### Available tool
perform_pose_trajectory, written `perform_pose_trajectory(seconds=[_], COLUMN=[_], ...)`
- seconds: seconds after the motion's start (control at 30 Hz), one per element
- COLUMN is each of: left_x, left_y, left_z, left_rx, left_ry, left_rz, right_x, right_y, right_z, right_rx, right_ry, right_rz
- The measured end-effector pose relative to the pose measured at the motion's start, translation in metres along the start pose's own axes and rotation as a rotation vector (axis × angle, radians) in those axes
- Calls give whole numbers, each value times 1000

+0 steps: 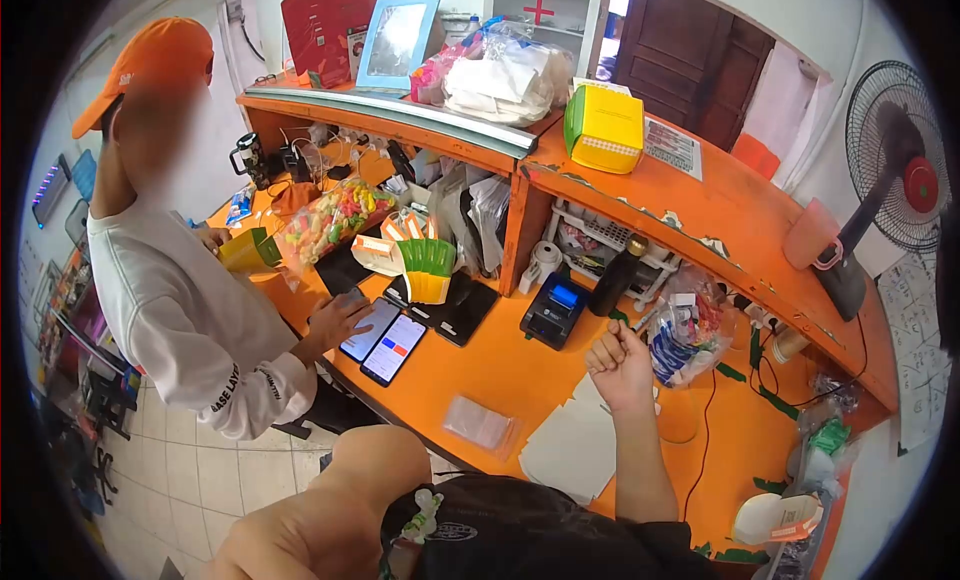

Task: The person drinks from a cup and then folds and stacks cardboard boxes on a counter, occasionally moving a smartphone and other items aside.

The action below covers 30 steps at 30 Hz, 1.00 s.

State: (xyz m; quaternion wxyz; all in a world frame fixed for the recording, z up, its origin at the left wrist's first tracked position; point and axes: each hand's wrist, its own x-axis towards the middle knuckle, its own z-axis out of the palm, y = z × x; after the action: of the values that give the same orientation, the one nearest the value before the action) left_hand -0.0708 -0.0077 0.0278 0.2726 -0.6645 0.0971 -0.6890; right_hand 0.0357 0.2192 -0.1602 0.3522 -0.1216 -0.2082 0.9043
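My right hand (620,368) is raised over the orange desk with its fingers curled into a loose fist; nothing shows between them. Close by are a small black printer (553,312) with a lit blue screen, and a dark bottle (617,277). Below my forearm lie white paper sheets (570,448), with a clear plastic packet (480,426) to their left. My left arm (350,480) bends at the lower left, and its hand is out of view. Two lit phones, a left one (368,328) and a right one (394,348), lie side by side near a co-worker's hand (335,323).
At left stands a co-worker (180,290) in an orange cap, one hand by a yellow-green box (250,250). Folded cartons (425,265) and a bag of colourful pieces (335,220) sit ahead. A raised shelf (690,205) holds another box (603,130) and a fan (895,160).
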Motion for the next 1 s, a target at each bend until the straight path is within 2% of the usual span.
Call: perform_pose_trajectory(seconds=[0.03, 0.17, 0.37, 0.43, 0.47, 0.53, 0.57, 0.63, 0.73, 0.83, 1.0], left_x=[-4, 2, 1, 8, 11, 17, 15, 10, 5, 2, 0], left_y=[-9, 6, 12, 16, 20, 27, 25, 17, 14, 17, 16], left_z=[5, 1, 1, -1, -5, -14, -10, 1, -1, -4, -7], left_rx=[-109, 91, 223, 85, 84, 79, 73, 19, 38, 43, 47], left_ry=[179, 42, 19, -25, -24, -209, -211, 14, 21, 18, 22], left_rz=[232, 60, 90, -128, -143, -279, -304, -216, -194, -194, -179], right_x=[0, -1, -2, 0, 1, 4, 10, 18, 31, 34, 35], right_y=[0, -1, -5, -8, -11, -14, -16, -14, 3, 25, 40], right_z=[0, 3, 6, 8, 8, 4, -2, -20, -62, -98, -121], right_rx=[1, -4, -8, -9, -15, -3, -28, -42, -14, -36, -37], right_ry=[0, 14, -21, -19, -14, 19, 35, 65, 176, 400, 496], right_rz=[0, -2, -11, -16, -38, -50, -74, -98, -72, 34, 98])
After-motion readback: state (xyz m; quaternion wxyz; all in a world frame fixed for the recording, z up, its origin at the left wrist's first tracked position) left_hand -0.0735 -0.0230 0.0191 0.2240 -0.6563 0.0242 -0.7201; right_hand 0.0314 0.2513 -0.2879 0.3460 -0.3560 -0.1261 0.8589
